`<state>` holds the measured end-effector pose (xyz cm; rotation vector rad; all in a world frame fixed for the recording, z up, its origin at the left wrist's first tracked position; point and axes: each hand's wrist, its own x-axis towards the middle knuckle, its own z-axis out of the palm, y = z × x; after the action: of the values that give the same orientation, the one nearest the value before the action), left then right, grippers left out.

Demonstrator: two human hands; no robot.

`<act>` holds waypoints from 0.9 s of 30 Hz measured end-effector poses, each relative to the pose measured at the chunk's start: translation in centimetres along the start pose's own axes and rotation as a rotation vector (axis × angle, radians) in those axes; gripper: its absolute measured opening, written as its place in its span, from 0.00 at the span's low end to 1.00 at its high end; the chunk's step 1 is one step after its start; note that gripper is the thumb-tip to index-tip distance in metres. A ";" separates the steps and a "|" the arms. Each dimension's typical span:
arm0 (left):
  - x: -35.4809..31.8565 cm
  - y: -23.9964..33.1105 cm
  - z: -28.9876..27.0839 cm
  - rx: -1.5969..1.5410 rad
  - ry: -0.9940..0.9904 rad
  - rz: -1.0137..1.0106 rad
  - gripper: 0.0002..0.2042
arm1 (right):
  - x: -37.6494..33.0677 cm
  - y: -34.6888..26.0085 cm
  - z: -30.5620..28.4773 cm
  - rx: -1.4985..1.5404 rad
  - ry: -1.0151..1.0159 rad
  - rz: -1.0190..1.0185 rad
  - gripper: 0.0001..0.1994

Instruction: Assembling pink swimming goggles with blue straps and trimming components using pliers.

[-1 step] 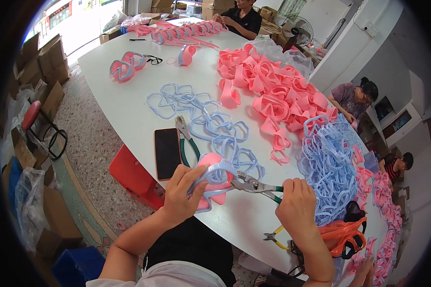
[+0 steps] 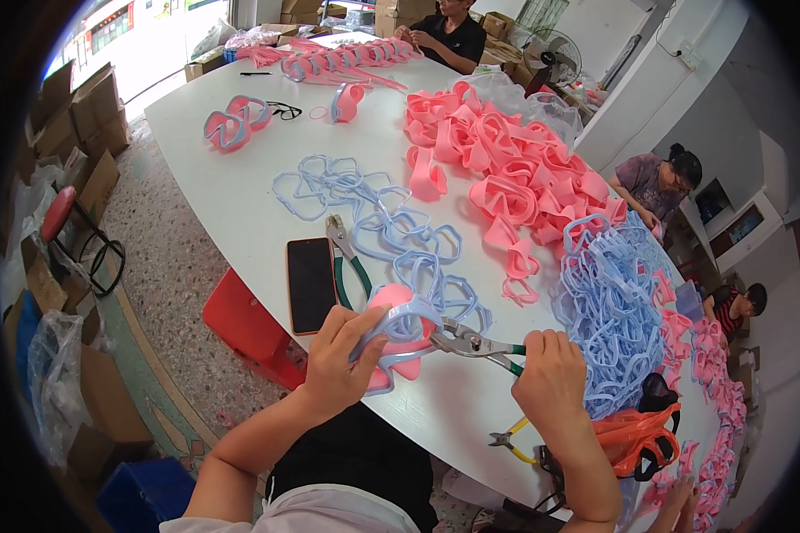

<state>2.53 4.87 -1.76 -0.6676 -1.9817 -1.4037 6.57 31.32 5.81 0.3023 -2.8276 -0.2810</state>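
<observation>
Between left fingers (image 2: 362,319) and thumb (image 2: 369,354) — pinched — sits a pink-blue piece (image 2: 412,312).

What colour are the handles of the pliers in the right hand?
The handles show dark green, best in the head view.

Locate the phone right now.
In the head view, the phone lies left of centre on the table, left of the loose green-handled pliers and beyond the left hand.
</observation>
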 end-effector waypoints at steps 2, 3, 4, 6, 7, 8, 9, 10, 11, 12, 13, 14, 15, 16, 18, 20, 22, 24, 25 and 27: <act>0.3 0.3 -0.1 0.018 -0.050 -0.056 0.16 | 0.3 0.6 0.9 0.074 -0.040 -0.005 0.10; 0.3 0.0 -0.4 0.020 -0.040 -0.061 0.16 | 0.7 0.5 1.0 0.071 -0.041 -0.016 0.10; 0.3 -0.3 -0.6 0.022 -0.061 -0.108 0.14 | 1.1 0.3 1.0 0.129 -0.002 -0.010 0.12; 0.0 -1.1 -0.7 0.048 -0.084 -0.169 0.13 | 1.2 0.1 1.3 0.212 0.030 -0.019 0.14; -0.2 -2.4 -0.2 -0.165 0.034 -0.332 0.12 | 1.0 0.1 1.3 0.323 0.035 0.024 0.17; 0.1 -3.1 0.4 -0.397 0.152 -0.484 0.12 | 0.5 0.2 0.8 0.419 0.042 0.078 0.20; 0.7 -3.4 0.4 -0.487 0.217 -0.509 0.13 | 0.3 -0.2 0.6 0.434 0.041 0.058 0.20; 0.8 -3.1 0.6 -0.519 0.324 -0.515 0.14 | -0.2 -0.7 0.3 0.435 0.035 0.075 0.21; 1.2 -3.1 1.3 -0.562 0.427 -0.514 0.14 | -0.6 -0.9 -0.2 0.426 0.034 0.098 0.22; 1.1 -3.0 1.6 -0.549 0.436 -0.513 0.14 | -1.0 -1.5 -0.6 0.395 0.021 0.084 0.23; 0.9 -2.9 1.9 -0.555 0.499 -0.501 0.15 | -0.9 -2.1 -1.0 0.404 0.021 0.072 0.23; 0.7 -2.7 2.2 -0.564 0.557 -0.490 0.16 | -1.0 -2.7 -1.3 0.355 0.036 0.058 0.23; 0.5 -2.6 2.3 -0.558 0.561 -0.491 0.16 | -1.1 -3.1 -1.4 0.305 0.052 0.044 0.23; 0.2 -2.4 2.4 -0.528 0.579 -0.461 0.16 | -1.1 -3.2 -1.2 0.242 0.073 0.021 0.23; 0.0 -2.1 2.8 -0.505 0.593 -0.430 0.17 | -1.1 -3.5 -1.3 0.186 0.088 0.020 0.22; -0.3 -1.8 3.2 -0.460 0.607 -0.353 0.18 | -1.0 -3.7 -1.5 0.129 0.103 0.020 0.22; -0.4 -1.4 3.7 -0.451 0.624 -0.319 0.19 | -1.0 -3.9 -1.7 0.040 0.113 0.031 0.20; -0.7 -1.4 4.1 -0.440 0.636 -0.290 0.19 | -1.0 -4.4 -2.2 -0.006 0.112 0.041 0.19; -1.0 -1.6 4.3 -0.403 0.654 -0.270 0.19 | -1.0 -4.6 -2.3 -0.052 0.113 0.047 0.18; -1.2 -1.8 4.7 -0.372 0.667 -0.248 0.19 | -0.8 -5.0 -2.3 -0.107 0.137 0.045 0.17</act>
<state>1.22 8.69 -4.93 -0.0630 -1.3166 -1.8662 8.94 26.34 6.68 0.2251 -2.6697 -0.3854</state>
